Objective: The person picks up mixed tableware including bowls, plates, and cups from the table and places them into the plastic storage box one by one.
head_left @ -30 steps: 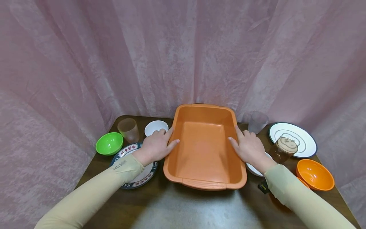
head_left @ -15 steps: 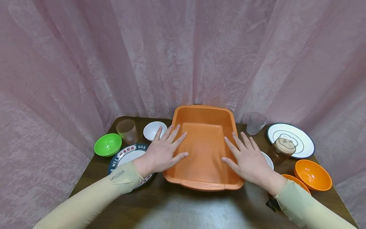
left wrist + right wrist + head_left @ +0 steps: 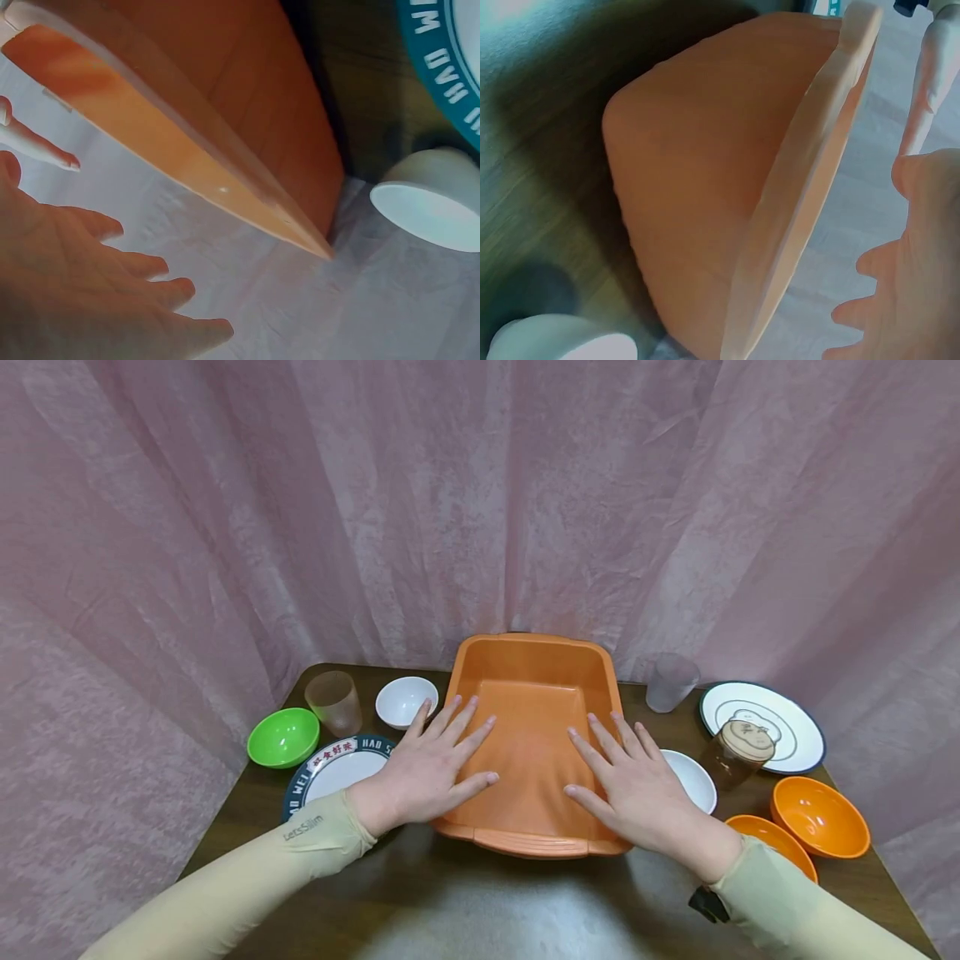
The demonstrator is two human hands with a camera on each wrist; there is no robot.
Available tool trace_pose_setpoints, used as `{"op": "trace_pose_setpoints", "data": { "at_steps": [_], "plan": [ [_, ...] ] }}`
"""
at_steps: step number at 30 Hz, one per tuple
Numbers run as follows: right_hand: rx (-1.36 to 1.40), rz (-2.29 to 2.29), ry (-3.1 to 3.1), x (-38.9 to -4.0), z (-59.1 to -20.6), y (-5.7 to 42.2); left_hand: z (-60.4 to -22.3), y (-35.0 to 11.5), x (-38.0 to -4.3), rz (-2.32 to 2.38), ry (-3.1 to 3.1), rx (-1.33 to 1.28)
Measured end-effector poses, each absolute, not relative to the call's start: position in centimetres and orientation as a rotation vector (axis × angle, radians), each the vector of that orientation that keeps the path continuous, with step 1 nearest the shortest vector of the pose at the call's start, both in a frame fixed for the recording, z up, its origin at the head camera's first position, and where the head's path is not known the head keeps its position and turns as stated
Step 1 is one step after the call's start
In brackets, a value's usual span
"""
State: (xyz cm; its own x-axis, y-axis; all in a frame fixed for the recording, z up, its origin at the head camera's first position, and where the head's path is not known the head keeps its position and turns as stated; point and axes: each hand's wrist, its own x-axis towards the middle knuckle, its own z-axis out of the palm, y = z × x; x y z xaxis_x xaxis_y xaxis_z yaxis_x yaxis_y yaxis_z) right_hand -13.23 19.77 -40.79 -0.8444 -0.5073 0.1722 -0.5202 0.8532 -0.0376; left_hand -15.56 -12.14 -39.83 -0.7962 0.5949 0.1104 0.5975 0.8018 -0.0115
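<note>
An orange plastic basin [image 3: 532, 660] stands in the middle of the table against the curtain, with nothing in it. My left hand [image 3: 431, 772] hovers over its left rim, palm down, fingers spread and straight. Over the right side is my right hand [image 3: 637, 785], spread the same way. Both wrist views show the hands above the basin's rim, apart from it, and holding nothing. A white bowl [image 3: 405, 700] stands just beyond the left fingertips. Another white bowl [image 3: 690, 781] sits beside the right hand, and a blue-rimmed plate [image 3: 341, 772] lies partly hidden under the left wrist.
On the left are a green bowl [image 3: 283, 737] and a frosted cup [image 3: 334, 702]. To the right stand a clear cup [image 3: 671, 682], a brown lidded jar [image 3: 738, 752], a white plate [image 3: 802, 735] and two orange bowls [image 3: 821, 818]. A pink curtain [image 3: 510, 510] hangs behind.
Both hands have let go of the basin's side rims, spread their fingers and moved in over it. The basin stays in about the same place.
</note>
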Motion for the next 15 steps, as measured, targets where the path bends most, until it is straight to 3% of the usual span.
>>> {"op": "trace_pose_setpoints", "data": {
  "at_steps": [15],
  "plan": [
    [1.03, 0.151, -2.852, -13.2, -40.3, 15.2, -40.4, -18.4, -13.8, -0.125, -2.934, -0.746]
  ]
}}
